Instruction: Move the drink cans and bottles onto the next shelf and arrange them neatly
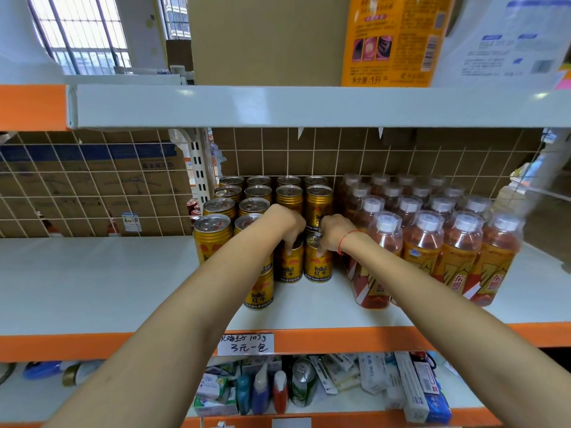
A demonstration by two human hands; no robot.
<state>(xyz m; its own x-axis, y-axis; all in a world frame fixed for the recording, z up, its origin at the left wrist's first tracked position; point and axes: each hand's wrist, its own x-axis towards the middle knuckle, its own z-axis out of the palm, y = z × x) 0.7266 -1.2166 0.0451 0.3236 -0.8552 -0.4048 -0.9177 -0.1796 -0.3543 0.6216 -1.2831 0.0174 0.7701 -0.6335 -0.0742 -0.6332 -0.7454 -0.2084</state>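
A: What is each hand doing at the centre of the shelf?

B: The left hand (285, 222) is reaching down over a short gold metal drink can with red lettering (289, 264), its fingers curling round the rim and gripping it. The right hand (335, 231), with a red string bracelet (344, 240) at the wrist, is pinching the top of a second gold can (318, 262) just beside the first. Both cans are standing upright on the pale grey shelf board (92, 279).

A: Where are these two cans lying relative to the rest of the stock?

B: They are sitting at the front of a block of matching gold cans (247, 199) ranged in rows back to the wire grid panel (92, 186). One further gold can (259, 290) is standing in front, partly hidden by the left forearm. To the right, touching the block, clear plastic bottles of amber drink with white caps (432, 242) are standing in rows.

A: What is framing the shelf?

B: An orange edge strip (309, 339) is running along the front, carrying a handwritten white price label (245, 344). Below, small boxes, tubes and a green can (304, 386) are lying jumbled. Above, an orange bottle (395, 38), a white jug (506, 38) and a brown cardboard box (265, 38) are standing on the upper grey shelf (278, 106).
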